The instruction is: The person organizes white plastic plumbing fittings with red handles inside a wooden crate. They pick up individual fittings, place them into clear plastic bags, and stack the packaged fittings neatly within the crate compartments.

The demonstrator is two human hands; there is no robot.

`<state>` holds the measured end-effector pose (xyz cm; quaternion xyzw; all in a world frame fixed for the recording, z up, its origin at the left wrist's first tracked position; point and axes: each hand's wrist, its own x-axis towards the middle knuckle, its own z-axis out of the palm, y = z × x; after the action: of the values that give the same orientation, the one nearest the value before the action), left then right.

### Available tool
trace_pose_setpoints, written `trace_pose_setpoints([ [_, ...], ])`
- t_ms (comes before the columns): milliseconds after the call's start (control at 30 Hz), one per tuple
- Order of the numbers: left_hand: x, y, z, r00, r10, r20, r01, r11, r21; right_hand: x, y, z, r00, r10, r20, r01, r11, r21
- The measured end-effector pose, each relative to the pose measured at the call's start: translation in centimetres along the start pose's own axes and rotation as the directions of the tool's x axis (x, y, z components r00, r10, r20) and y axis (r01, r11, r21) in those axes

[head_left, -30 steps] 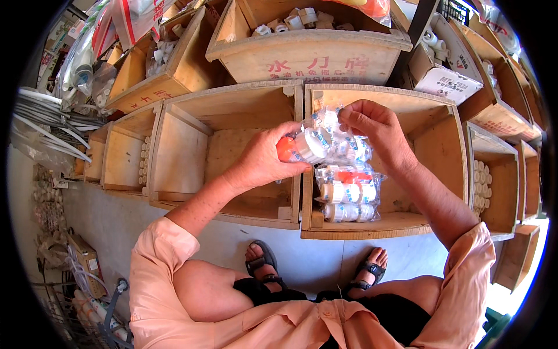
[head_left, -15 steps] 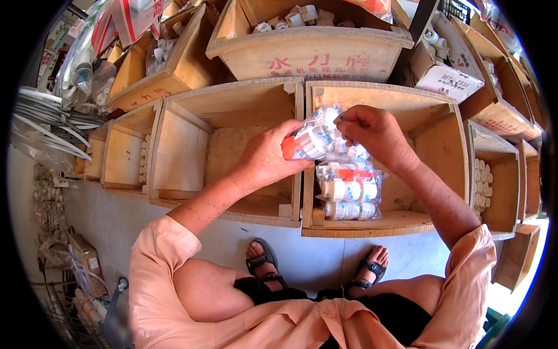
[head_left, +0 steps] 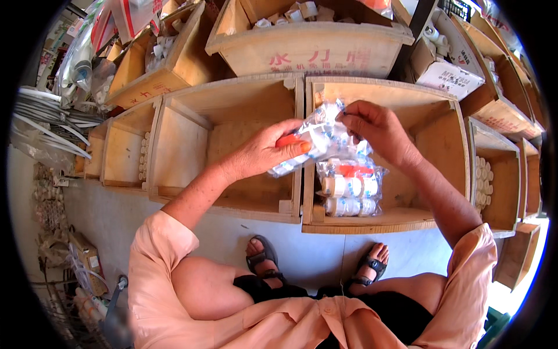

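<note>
My left hand (head_left: pixel 270 150) grips a clear plastic bag (head_left: pixel 317 136) of white pipe fittings with blue and red markings, its thumb pressed across the front. At the bag's upper right end, my right hand (head_left: pixel 375 128) pinches the plastic between thumb and fingers. The bag hangs tilted above the divider between two wooden boxes. Just below it, inside the right wooden box (head_left: pixel 433 216), several more bagged white fittings (head_left: pixel 349 189) lie stacked against the left wall. Part of the stack is covered by the held bag.
On the left stands another wooden box (head_left: pixel 229 139), joined by smaller boxes. Behind, a raised wooden bin (head_left: pixel 314 51) holds white fittings. White fittings (head_left: pixel 482 180) fill part of a box at right. Coiled white tubing (head_left: pixel 52 119) hangs at far left. My sandalled feet rest on the grey floor.
The held bag has turned and swung down to the left, its lower end now beneath my left hand. My left thumb has moved onto its front; my right hand keeps its pinch.
</note>
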<state>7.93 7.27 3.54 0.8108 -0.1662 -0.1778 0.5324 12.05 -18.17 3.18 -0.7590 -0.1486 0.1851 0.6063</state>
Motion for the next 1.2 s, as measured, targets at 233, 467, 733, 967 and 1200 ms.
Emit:
trace_pose_setpoints([
  [233,1.0,-1.3,-1.0,0.989,-0.071,0.128,0.1,0.967,-0.235,0.3,0.2,0.2,0.999,-0.051,-0.003,0.05,0.994,-0.101],
  [467,1.0,-0.5,-1.5,0.947,-0.198,0.253,0.288,0.873,-0.393,1.4,1.0,0.6,1.0,-0.023,0.021,0.023,1.0,0.018],
  [733,1.1,-1.8,-1.9,0.959,-0.285,-0.005,0.213,0.729,-0.65,-0.9,-0.4,1.9,0.949,0.213,0.234,-0.245,0.962,0.118],
  [967,1.2,2.0,0.7,0.934,-0.305,-0.184,0.045,0.612,-0.789,-1.1,-0.4,6.1,0.899,0.255,0.355,-0.333,0.927,0.176],
  [1200,0.9,1.5,1.0,0.932,-0.23,-0.278,-0.03,0.719,-0.694,-1.7,-0.6,6.9,0.923,0.228,0.311,-0.312,0.915,0.255],
])
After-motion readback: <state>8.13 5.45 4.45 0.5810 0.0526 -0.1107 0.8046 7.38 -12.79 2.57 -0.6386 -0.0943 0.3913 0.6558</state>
